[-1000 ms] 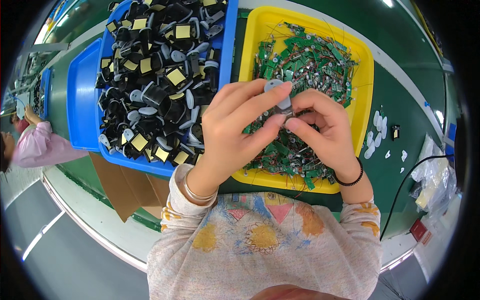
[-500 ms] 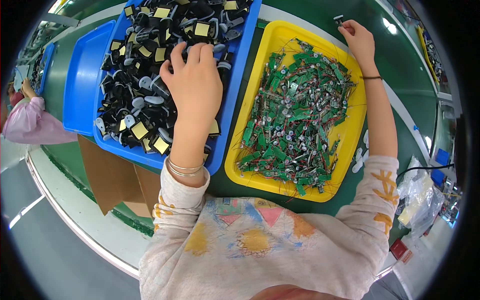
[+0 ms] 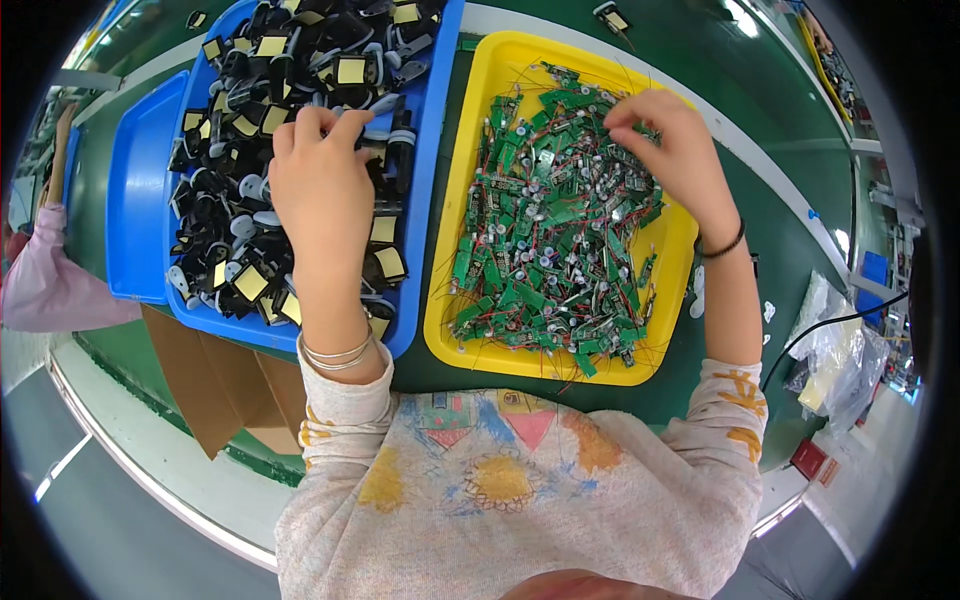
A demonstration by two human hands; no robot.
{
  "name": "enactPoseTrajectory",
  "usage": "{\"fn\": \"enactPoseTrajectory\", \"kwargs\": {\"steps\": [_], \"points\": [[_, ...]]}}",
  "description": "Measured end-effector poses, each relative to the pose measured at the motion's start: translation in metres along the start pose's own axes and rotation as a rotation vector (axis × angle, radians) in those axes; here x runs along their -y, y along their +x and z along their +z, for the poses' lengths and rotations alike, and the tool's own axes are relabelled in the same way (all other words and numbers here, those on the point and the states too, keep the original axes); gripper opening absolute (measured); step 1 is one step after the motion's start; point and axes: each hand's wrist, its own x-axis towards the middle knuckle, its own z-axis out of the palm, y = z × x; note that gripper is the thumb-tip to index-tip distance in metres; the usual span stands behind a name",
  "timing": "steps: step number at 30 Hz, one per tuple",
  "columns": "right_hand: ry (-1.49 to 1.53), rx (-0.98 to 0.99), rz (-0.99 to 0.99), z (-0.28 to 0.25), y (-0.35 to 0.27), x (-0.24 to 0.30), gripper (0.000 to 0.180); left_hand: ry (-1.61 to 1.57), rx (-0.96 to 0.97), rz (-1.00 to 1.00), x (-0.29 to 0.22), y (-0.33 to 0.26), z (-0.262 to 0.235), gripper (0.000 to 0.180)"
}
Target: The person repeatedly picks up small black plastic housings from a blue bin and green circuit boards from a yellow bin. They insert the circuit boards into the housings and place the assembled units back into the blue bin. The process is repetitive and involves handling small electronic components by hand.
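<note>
My left hand (image 3: 325,185) reaches palm down over a blue tray (image 3: 432,200) heaped with black plastic parts (image 3: 240,190). Its fingers are apart and bent among the parts, and I see nothing gripped. Many parts carry pale yellow square pads and grey oval pieces. On the right, a yellow tray (image 3: 545,368) holds a pile of small green circuit boards (image 3: 555,215) with thin red and dark wires. Over its far right corner hovers my right hand (image 3: 670,145), its fingers curved and thumb apart, with nothing visible in it.
Past the yellow tray, a black part with a pale pad (image 3: 612,17) lies on the green surface (image 3: 560,12). An empty-looking blue tray (image 3: 145,190) stands left, above a cardboard box (image 3: 215,385). Clear plastic bags (image 3: 840,345) lie right. At far left is a co-worker's pink sleeve (image 3: 60,275).
My right hand has let go of a small black part beyond the yellow tray and come back over the boards. My left hand stays among the black parts. The whole view has shifted slightly.
</note>
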Motion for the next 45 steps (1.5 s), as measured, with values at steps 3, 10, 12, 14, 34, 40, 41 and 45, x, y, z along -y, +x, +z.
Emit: {"fn": "enactPoseTrajectory", "kwargs": {"steps": [3, 10, 12, 14, 34, 40, 41, 45], "points": [[-0.049, 0.102, 0.166, -0.003, -0.016, 0.024, 0.009, -0.118, 0.006, -0.007, 0.004, 0.002, -0.006, 0.025], [-0.123, 0.014, 0.192, 0.001, -0.032, 0.052, 0.014, -0.018, -0.037, 0.061, 0.017, -0.002, 0.001, 0.02], [-0.023, 0.018, 0.126, 0.004, -0.035, 0.056, 0.014, 0.001, -0.019, 0.084, 0.016, -0.004, 0.006, 0.02], [0.031, 0.028, 0.053, 0.008, -0.037, 0.06, 0.015, 0.011, 0.02, 0.075, 0.014, -0.004, 0.008, 0.021], [1.367, -0.002, 0.35, 0.022, -0.041, 0.091, 0.013, -0.116, 0.04, 0.225, -0.01, 0.001, -0.003, 0.033], [1.641, -0.061, 0.366, 0.034, -0.042, 0.08, 0.011, -0.47, -0.162, 0.062, -0.015, 0.001, -0.008, 0.018], [1.677, -0.042, 0.333, 0.036, -0.042, 0.08, 0.011, -0.713, -0.174, -0.011, -0.024, 0.0, -0.01, 0.015], [1.779, 0.039, 0.231, 0.039, -0.044, 0.08, 0.01, -1.385, 0.02, -0.034, -0.057, -0.016, -0.013, 0.019]]}}
